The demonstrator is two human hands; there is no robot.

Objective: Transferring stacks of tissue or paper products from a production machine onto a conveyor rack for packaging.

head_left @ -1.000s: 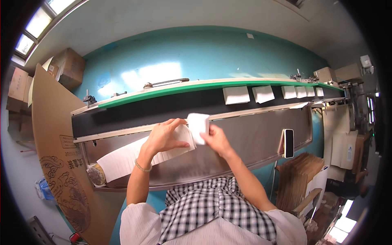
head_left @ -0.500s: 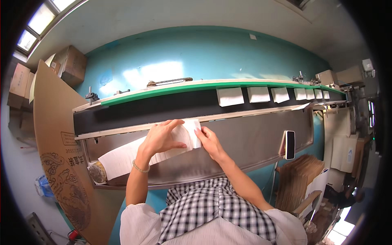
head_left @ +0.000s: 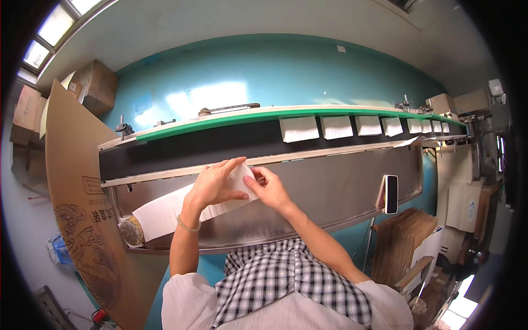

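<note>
A long row of folded white tissues (head_left: 166, 212) lies slantwise on the metal table in front of me. My left hand (head_left: 216, 184) curves over its right end, thumb on the near side and fingers on the far side. At that same end my right hand (head_left: 267, 188) presses its thumb against the tissues, with its other fingers bent behind; their tips are partly hidden. Beyond my hands, small white tissue stacks (head_left: 300, 129) sit spaced along the black conveyor belt (head_left: 192, 144). Against the row's left end rests a roundish brownish object (head_left: 131, 231).
A green strip (head_left: 220, 122) edges the belt's far side. A phone (head_left: 391, 194) leans upright on the metal table (head_left: 324, 187) at right. A large cardboard sheet (head_left: 82, 181) stands at left. Brown cardboard pieces (head_left: 404, 242) are stacked at lower right.
My right hand has moved left and closer to my left hand. The separate-looking tissue stack at the row's end is gone from there. One more stack shows on the belt's left.
</note>
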